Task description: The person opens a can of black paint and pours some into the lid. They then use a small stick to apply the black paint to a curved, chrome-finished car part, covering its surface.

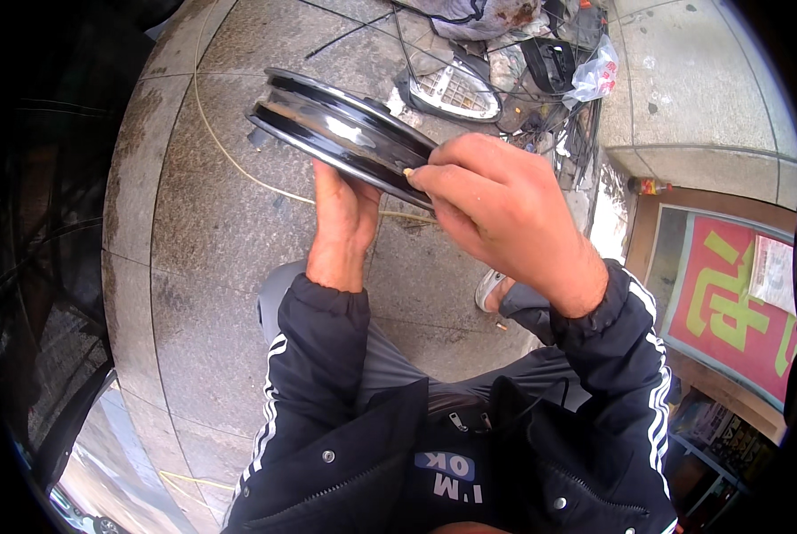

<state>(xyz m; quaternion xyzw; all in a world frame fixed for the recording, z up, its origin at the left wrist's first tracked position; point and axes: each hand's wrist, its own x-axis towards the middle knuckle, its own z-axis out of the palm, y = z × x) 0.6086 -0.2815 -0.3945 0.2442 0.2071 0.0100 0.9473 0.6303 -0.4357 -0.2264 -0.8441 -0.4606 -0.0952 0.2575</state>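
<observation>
A glossy black wheel rim [327, 125] is held up in front of me, tilted, its grooved outer channel facing me. My left hand [341, 209] supports it from below, with the fingers going out of sight behind the rim. Over the rim's right end, my right hand [505, 205] is closed in a pinch at the channel. A small yellowish bit [408, 173] shows at its fingertips, too small to name. The right end of the rim is partly covered by this hand.
Beyond the rim lies a pile of cables, a white grille-like part [456, 92] and a white plastic bag [594, 73]. A thin yellow hose [229, 153] crosses the paving. To the right stands a wood-framed red sign [728, 294].
</observation>
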